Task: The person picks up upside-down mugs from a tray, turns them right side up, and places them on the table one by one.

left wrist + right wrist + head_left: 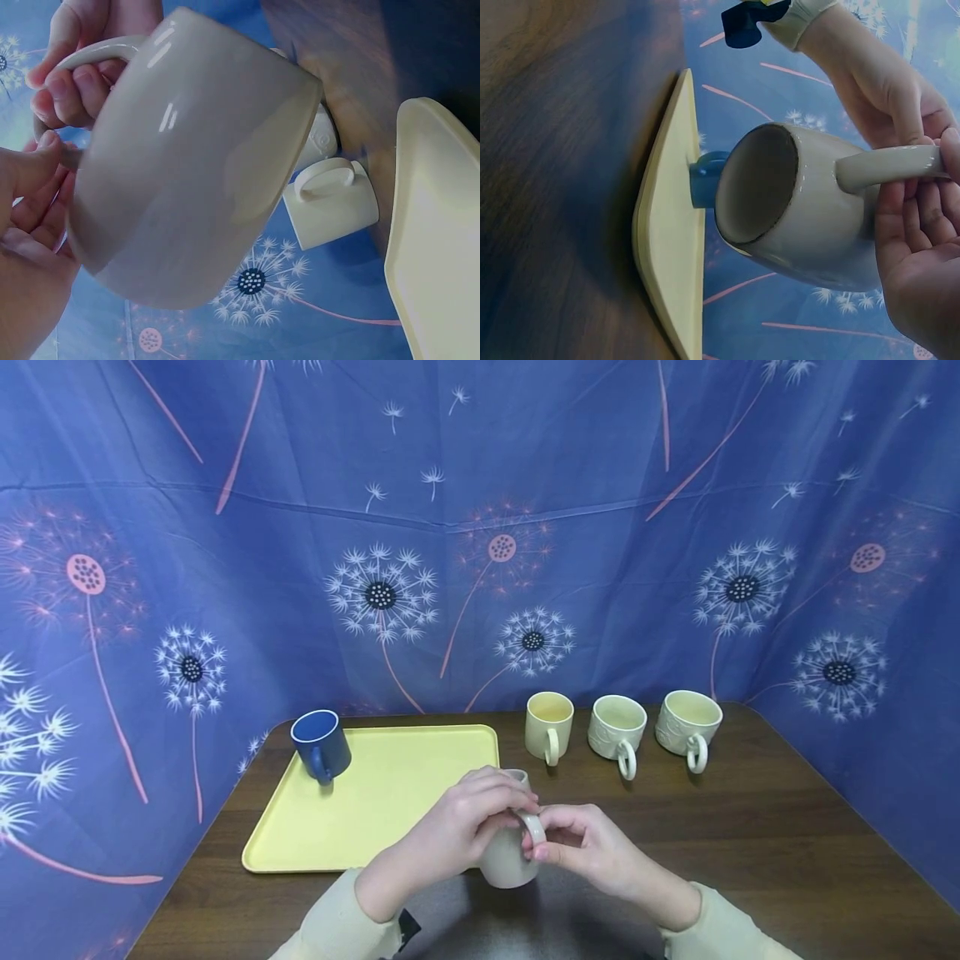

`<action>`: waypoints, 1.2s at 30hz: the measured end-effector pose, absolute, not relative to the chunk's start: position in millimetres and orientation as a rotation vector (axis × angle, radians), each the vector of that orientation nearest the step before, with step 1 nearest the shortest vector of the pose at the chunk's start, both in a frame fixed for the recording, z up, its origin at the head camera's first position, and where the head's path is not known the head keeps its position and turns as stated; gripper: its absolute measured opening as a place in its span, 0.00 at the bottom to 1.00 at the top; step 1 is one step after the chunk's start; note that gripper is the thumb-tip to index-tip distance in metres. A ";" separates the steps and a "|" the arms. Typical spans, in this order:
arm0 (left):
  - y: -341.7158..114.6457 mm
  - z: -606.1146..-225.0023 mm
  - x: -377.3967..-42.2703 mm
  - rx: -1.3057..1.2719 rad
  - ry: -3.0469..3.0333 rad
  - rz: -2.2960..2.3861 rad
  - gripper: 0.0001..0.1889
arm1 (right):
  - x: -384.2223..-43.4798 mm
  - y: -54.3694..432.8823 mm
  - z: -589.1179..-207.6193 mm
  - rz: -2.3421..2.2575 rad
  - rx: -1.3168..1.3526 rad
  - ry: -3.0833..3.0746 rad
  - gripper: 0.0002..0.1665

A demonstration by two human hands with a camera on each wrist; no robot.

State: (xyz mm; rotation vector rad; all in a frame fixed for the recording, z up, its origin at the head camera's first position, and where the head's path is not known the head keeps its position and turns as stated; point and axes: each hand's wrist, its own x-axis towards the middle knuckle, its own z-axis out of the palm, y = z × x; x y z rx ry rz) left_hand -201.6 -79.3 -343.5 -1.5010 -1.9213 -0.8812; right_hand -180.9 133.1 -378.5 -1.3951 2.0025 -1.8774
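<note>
Grey and shiny, a mug [504,862] is up over the surface [750,877], near the yellow tray [367,827]. The left grip [467,817] and right grip [592,847] both pinch its handle [536,829]. A blue cup [333,753] sits on the tray.

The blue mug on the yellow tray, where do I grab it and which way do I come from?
Probably best by its handle, coming from the near side: the blue mug stands upright on the yellow tray, and its handle sticks out toward that side with nothing in front.
</note>
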 end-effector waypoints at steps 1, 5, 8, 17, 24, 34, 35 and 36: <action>-79.9 -342.7 -200.9 -1.500 -1.917 -0.885 0.10 | -181.2 133.3 -378.9 -1.877 -1.396 2.009 0.09; -84.2 -338.7 -197.8 -1.462 -1.939 -0.932 0.14 | -183.8 135.1 -381.3 -1.872 -1.397 2.040 0.10; -89.0 -336.6 -197.0 -1.413 -1.972 -0.957 0.16 | -186.0 137.7 -384.7 -1.878 -1.388 2.061 0.11; -106.9 -336.9 -200.2 -1.248 -2.018 -0.947 0.19 | -192.6 148.1 -390.7 -1.841 -1.214 2.297 0.09; -121.6 -343.1 -203.5 -1.085 -2.092 -0.971 0.19 | -197.8 156.6 -396.0 -1.830 -1.171 2.412 0.09; -153.7 -359.4 -218.9 -0.792 -2.135 -0.882 0.19 | -202.9 167.6 -406.2 -1.851 -1.064 2.493 0.09; -157.8 -360.8 -220.5 -0.765 -2.148 -0.874 0.20 | -203.4 168.8 -406.9 -1.855 -1.056 2.493 0.09; -161.8 -362.3 -221.9 -0.740 -2.158 -0.868 0.20 | -204.3 170.2 -407.8 -1.852 -1.059 2.503 0.09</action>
